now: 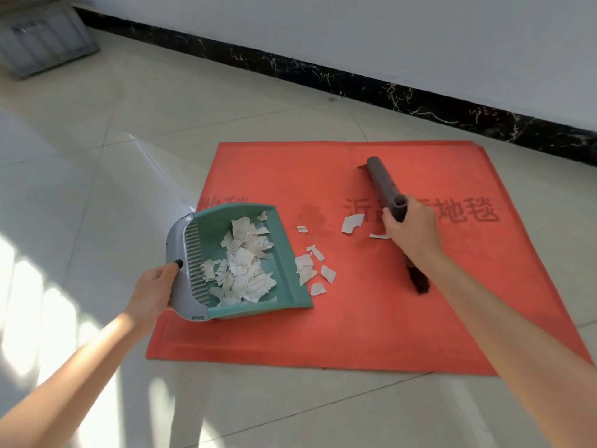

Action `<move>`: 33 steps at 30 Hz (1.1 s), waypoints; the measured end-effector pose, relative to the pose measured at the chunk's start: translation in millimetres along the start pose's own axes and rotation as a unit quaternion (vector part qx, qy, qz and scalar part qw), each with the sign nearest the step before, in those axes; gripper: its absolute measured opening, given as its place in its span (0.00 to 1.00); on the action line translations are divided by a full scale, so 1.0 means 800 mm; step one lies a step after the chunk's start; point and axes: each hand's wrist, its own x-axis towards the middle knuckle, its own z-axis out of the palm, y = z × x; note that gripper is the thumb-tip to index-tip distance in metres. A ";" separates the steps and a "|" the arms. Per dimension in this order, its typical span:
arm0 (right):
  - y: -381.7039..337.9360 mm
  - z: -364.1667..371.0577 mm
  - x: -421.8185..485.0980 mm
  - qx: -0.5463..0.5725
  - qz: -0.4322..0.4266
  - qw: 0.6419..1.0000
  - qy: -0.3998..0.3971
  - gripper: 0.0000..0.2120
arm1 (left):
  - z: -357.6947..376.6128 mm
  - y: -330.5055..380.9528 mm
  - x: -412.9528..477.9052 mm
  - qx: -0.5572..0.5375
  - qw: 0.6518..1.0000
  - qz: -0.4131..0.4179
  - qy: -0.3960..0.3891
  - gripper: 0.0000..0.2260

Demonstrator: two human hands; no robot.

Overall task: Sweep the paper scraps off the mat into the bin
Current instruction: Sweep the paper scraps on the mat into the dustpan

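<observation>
Left hand [155,289] holds dustpan [290,286] of paper scraps [245,266]; right hand [410,231] grips brush [384,185]

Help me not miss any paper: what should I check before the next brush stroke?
1. Grip of left hand on dustpan: ok.
2. Grip of right hand on brush handle: ok.
3. Flat contact of dustpan lip on the mat: cannot tell.
4. The loose scraps lie between bristles and dustpan: ok.
5. No paper left on the mat: not ok; loose scraps by the lip, a larger scrap beside the right hand.
6. Bin close by: cannot tell; a blurred grey container sits at the far left.
</observation>
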 end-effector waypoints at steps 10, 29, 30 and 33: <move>-0.060 0.052 -0.029 0.081 -0.028 0.995 -0.055 0.10 | -0.004 -0.009 -0.001 -0.031 0.999 -0.003 0.015 0.13; -0.187 0.110 -0.155 0.201 -0.056 0.960 -0.185 0.09 | 0.019 0.000 -0.022 -0.092 0.994 0.007 -0.053 0.13; -0.196 0.112 -0.162 0.209 -0.058 0.956 -0.195 0.09 | 0.024 0.001 -0.025 -0.097 0.993 0.007 -0.062 0.13; -0.214 0.113 -0.173 0.231 -0.061 0.948 -0.210 0.07 | 0.035 0.006 -0.030 -0.102 0.992 0.014 -0.078 0.13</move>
